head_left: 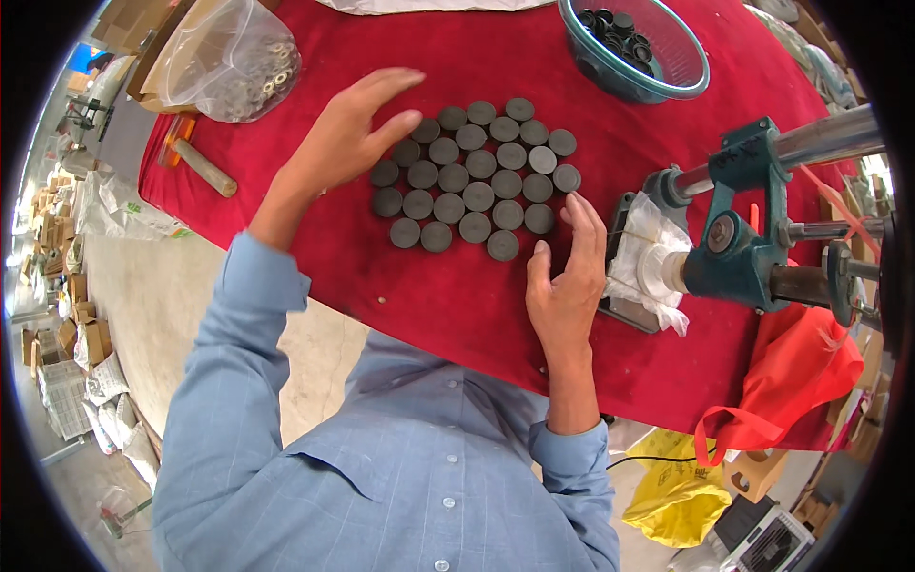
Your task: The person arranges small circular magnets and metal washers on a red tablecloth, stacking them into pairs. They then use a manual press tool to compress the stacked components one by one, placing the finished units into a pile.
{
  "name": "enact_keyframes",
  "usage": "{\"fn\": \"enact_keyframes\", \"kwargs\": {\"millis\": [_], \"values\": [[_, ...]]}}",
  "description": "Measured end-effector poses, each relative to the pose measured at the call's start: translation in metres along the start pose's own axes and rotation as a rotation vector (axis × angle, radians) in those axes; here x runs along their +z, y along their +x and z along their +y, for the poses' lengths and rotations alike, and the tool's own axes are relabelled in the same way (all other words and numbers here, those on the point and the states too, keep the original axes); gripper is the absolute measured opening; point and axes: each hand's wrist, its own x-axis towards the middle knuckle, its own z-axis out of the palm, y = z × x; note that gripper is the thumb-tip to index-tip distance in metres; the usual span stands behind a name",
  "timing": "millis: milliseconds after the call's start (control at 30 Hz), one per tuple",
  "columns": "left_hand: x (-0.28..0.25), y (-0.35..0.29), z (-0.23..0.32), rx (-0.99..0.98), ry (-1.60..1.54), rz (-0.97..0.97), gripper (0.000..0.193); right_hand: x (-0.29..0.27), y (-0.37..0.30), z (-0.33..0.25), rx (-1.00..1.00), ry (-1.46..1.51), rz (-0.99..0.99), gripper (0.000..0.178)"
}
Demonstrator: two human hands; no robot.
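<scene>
A cluster of several round, dark grey discs (453, 177) lies flat on the red cloth in front of me, packed close together. At its upper left side my left hand (355, 129) hovers with thumb and fingers apart, holding nothing. On the lower right side my right hand (569, 276) is held with its thumb and fingers apart, its fingertips close to the rightmost discs (566, 177). Nothing shows in its grasp. Whether the right fingertips touch a disc, I cannot tell.
Right of my right hand stands a green hand press (739, 238), its base wrapped in white plastic (643, 253). A teal basket (686, 92) with black round parts sits far right. A clear bag of small parts (233, 67) and a wooden-handled tool (205, 169) lie left. A red bag (796, 381) hangs at the right edge.
</scene>
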Motion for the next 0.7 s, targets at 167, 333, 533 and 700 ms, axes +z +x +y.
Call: {"fn": "enact_keyframes", "kwargs": {"millis": [167,333,533,700], "values": [[0.014,-0.096,0.015,-0.15,0.072,0.087,0.074,-0.003,-0.001,-0.005,-0.074,-0.077,-0.047,0.076],[0.068,-0.126,0.046,-0.235,0.33,-0.022,0.099,0.0,-0.003,-0.004,-0.111,-0.14,-0.09,0.079],[0.075,-0.124,0.043,-0.225,0.37,-0.014,0.098,0.0,-0.004,0.001,-0.099,-0.118,-0.066,0.07],[0.066,-0.126,0.045,-0.242,0.295,-0.009,0.092,0.002,-0.003,0.004,-0.116,-0.075,-0.021,0.06]]}}
